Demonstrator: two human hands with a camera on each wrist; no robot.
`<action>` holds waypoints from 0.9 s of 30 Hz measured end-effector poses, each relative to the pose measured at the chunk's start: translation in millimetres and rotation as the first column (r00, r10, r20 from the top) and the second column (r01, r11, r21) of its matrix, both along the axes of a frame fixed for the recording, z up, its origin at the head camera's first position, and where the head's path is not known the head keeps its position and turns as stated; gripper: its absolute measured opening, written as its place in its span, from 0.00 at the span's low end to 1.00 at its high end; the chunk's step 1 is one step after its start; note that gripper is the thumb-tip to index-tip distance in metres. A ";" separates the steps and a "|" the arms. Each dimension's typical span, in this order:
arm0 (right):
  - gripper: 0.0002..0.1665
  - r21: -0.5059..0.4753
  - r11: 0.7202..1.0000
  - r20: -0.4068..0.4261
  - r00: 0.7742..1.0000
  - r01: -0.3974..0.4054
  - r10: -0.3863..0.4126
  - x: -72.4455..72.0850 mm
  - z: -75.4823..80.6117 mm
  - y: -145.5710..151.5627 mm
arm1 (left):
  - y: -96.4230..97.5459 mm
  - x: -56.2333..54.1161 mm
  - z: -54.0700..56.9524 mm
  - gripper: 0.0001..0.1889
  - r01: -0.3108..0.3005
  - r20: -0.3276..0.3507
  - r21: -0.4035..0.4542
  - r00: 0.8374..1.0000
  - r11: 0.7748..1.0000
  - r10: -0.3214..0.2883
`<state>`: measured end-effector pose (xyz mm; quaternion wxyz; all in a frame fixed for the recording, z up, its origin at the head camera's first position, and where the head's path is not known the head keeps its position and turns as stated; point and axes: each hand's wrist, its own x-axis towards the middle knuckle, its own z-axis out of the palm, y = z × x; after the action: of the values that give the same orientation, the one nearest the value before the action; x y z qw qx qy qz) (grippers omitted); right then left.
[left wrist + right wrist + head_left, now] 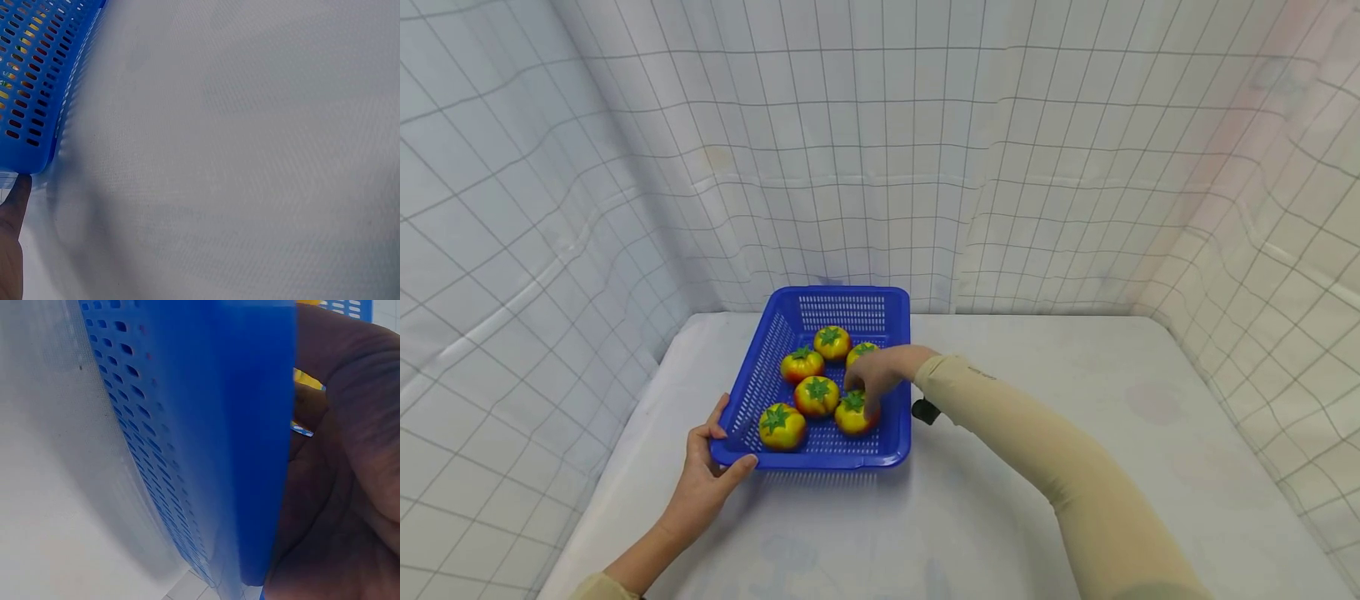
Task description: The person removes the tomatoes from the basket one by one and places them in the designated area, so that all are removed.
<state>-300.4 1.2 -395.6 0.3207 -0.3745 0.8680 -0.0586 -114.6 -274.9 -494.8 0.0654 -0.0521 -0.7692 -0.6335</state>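
A blue plastic basket (822,460) with slotted walls stands on the table, holding several yellow-and-red tomatoes with green star-shaped tops. At its front left corner, my left hand (702,479) grips the rim, thumb on the front side and fingers on the left side. My right hand (883,372) reaches in over the right wall, its fingers and thumb curved around the front right tomato (853,421). Behind that hand another tomato (861,351) is partly hidden. In the right wrist view the basket wall (206,425) covers much of the grasp; only bits of yellow show between the fingers.
White table (1060,500) surface extends to the right and in front of the basket. White grid-patterned curtains (880,167) enclose the back and both sides, close behind the basket. A small black object (925,411) shows under the right wrist.
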 end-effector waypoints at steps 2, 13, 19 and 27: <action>0.38 0.017 1.000 0.013 1.000 -0.005 0.005 0.7 -0.2 -0.3 | -0.1 0.1 0.3 0.23 -0.001 0.000 -0.005 1.000 1.000 0.001; 0.42 0.083 0.996 0.064 0.998 -0.025 0.020 5.5 -3.6 -2.6 | -0.5 0.4 0.1 0.23 0.010 -0.007 0.020 1.000 1.000 -0.010; 0.46 0.131 0.991 0.052 0.998 -0.033 0.026 7.2 -2.8 -1.8 | -0.4 0.4 -0.7 0.23 0.014 -0.006 0.035 1.000 0.999 -0.013; 0.47 0.127 0.991 0.060 0.998 -0.031 0.024 7.8 -3.2 -0.8 | 0.5 1.0 -0.8 0.23 0.009 -0.008 0.029 1.000 1.000 -0.009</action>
<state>-292.6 0.5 -398.8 0.3702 -0.3634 0.8549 -0.0094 -113.7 -274.5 -495.6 0.0660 -0.0571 -0.7594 -0.6447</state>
